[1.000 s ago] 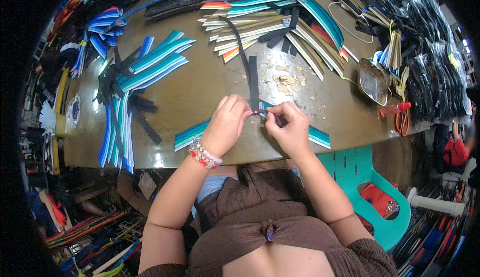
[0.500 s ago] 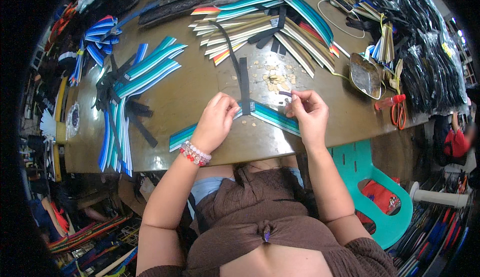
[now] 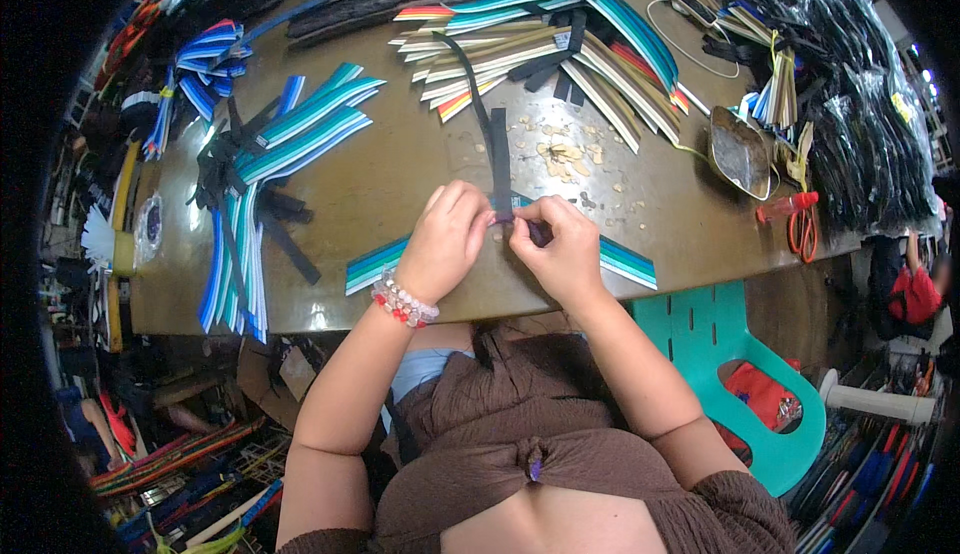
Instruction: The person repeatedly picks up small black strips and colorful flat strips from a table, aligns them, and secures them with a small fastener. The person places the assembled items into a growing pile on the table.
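Observation:
A striped strap [image 3: 628,262] in teal, blue and white lies bent in a shallow V before me. From its middle, a black webbing strap [image 3: 501,154] runs away across the table. My left hand [image 3: 448,239] is closed, its thumb and fingertips pinching the join at the black strap's base. My right hand [image 3: 560,254] meets it from the other side, thumb and fingers pinched together at the same join. A small dark tool [image 3: 541,235] sits within my right fingers; its kind is mostly hidden. The fingertips cover the join itself.
Striped straps lie in a teal bundle [image 3: 300,144] at left and a beige pile [image 3: 500,64] at the far side. Small scraps [image 3: 565,159] are scattered beyond my hands. A metal tray [image 3: 738,154], red-handled scissors [image 3: 803,234] and a green chair [image 3: 770,394] are at right.
My right hand has moved left from the strap's right arm to the join, bringing the dark tool with it. My left hand has shifted slightly right, and the two hands now nearly touch.

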A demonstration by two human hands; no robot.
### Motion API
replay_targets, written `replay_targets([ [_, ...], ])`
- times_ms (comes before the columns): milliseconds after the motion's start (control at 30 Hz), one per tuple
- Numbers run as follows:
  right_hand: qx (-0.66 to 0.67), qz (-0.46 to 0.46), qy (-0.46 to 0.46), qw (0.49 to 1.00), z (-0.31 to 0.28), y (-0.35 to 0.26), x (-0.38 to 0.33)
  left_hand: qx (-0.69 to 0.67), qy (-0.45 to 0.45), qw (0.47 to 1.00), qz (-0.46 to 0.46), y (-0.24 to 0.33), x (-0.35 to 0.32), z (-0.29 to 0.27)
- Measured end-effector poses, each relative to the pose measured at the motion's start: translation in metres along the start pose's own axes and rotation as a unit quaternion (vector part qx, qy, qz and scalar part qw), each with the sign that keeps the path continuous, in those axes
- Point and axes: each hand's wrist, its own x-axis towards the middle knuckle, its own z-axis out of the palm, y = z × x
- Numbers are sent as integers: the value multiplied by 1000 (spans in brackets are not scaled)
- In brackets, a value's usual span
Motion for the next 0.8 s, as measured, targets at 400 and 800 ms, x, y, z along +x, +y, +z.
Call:
replay_targets([
  [400, 222, 33, 513, 829, -170, 87, 9, 68, -175, 968, 165, 23, 38, -5],
  [800, 189, 187, 451, 852, -185, 147, -3, -393, -26, 918, 55, 36, 109, -71],
])
